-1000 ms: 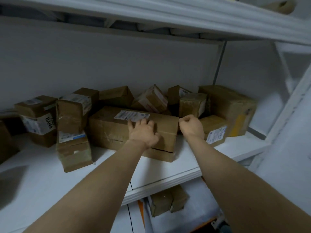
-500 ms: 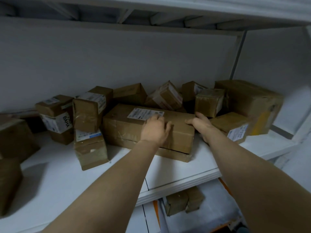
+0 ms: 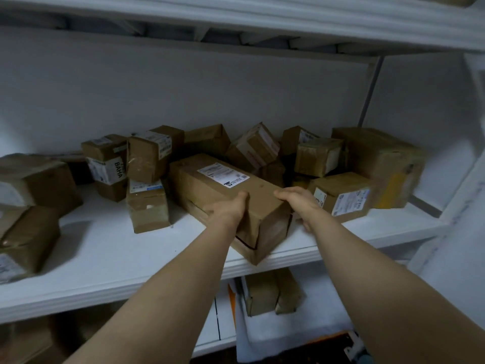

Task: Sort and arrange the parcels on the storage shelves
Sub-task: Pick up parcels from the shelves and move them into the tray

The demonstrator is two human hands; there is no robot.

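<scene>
A long brown cardboard parcel (image 3: 210, 185) with a white label lies on the white shelf (image 3: 110, 261), turned so one end points at me and overhangs the front edge a little. My left hand (image 3: 231, 208) grips its near left side. My right hand (image 3: 299, 200) holds its near right side, fingers over the top edge. Behind it, several smaller taped parcels are piled along the back wall, among them a tilted one (image 3: 254, 147).
A small labelled box (image 3: 341, 195) sits right beside my right hand, with a big box (image 3: 378, 161) behind it. An upright parcel (image 3: 148, 208) stands left of the long one. More boxes (image 3: 29, 206) crowd the far left. Two parcels (image 3: 273, 292) lie on the lower shelf.
Both hands have closed on the long parcel's near end and swung it from lying sideways to pointing towards me, its end now at the shelf's front edge.
</scene>
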